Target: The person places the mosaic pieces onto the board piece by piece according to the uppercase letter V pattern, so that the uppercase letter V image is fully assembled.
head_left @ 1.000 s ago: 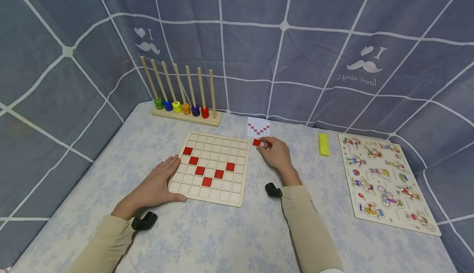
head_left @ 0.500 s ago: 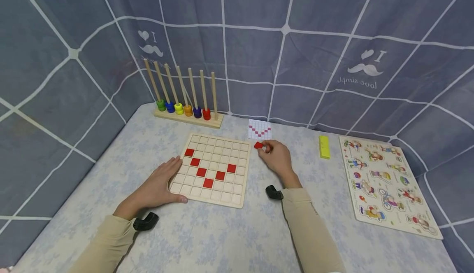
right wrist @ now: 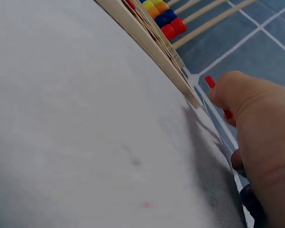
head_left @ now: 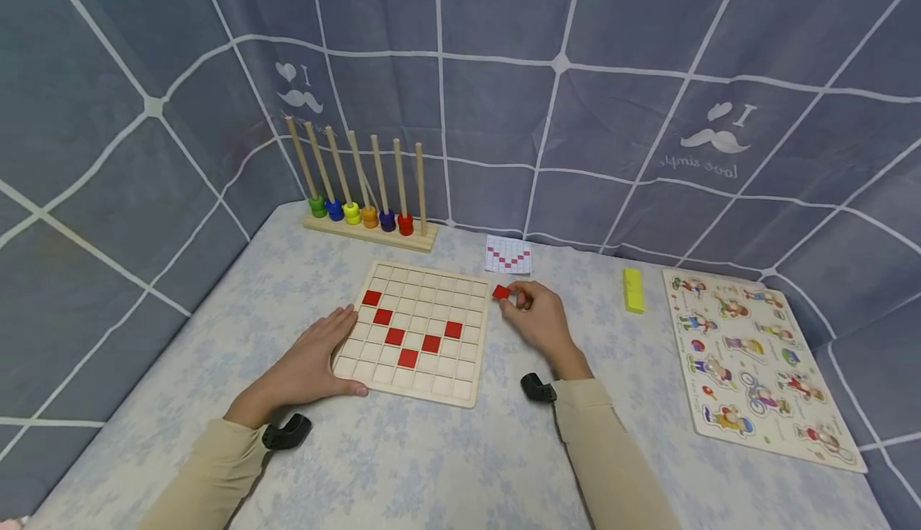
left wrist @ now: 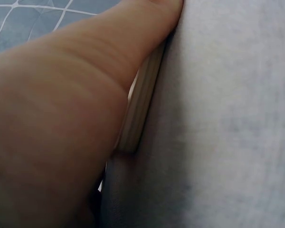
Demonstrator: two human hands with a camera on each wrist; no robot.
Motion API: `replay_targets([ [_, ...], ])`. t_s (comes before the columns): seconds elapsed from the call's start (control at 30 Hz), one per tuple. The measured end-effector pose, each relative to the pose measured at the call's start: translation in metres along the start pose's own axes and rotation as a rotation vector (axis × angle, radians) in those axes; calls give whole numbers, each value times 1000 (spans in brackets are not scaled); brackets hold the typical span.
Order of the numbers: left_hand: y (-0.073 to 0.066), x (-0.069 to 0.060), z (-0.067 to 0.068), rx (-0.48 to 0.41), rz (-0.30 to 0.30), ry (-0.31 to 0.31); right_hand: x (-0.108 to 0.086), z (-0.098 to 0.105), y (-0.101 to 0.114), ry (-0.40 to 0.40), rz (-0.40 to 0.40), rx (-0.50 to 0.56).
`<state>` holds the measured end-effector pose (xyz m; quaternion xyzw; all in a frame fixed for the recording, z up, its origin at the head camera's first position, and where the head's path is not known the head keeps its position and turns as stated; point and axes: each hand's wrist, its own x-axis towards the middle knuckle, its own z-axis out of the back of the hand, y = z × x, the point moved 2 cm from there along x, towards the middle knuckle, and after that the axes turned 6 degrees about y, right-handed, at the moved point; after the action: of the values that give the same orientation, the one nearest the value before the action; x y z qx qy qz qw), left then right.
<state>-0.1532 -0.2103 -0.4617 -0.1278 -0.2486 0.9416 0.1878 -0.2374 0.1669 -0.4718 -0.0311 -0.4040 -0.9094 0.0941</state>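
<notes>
A wooden grid board (head_left: 435, 382) lies flat on the table, with several red square tiles (head_left: 394, 337) in its cells in a V-like line. My left hand (head_left: 305, 366) rests against the board's left corner, fingers stretched along one edge and thumb along the front one. In the left wrist view that hand covers most of the board's edge (left wrist: 142, 104). Beside the board's far right corner, my right hand (head_left: 540, 318) pinches a red tile (head_left: 500, 292) between thumb and fingers. Another bit of red (right wrist: 228, 114) shows under the right thumb in the right wrist view.
A small pattern card (head_left: 508, 255) lies behind the board. At the back left stands a peg rack (head_left: 370, 233) with coloured rings. To the right are a yellow block (head_left: 633, 290) and a picture puzzle board (head_left: 763, 362). A grey-blue curtain (head_left: 496, 114) closes off the back.
The tile in my right hand has turned slightly and shifted a little nearer the board's corner. My left hand stays at the board. The whole head view has moved slightly.
</notes>
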Motion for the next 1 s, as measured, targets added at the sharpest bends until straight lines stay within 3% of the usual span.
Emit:
replay_targets([
  [0.23,-2,0,2,11,-5,0,-13,-6,19,95,92,-36],
  [0.47,-6,-1,5,-4,-7,5,-17,-14,26,193,113,-57],
  [1.0,-5,0,3,5,-22,-9,-18,-17,25,221,84,-49],
])
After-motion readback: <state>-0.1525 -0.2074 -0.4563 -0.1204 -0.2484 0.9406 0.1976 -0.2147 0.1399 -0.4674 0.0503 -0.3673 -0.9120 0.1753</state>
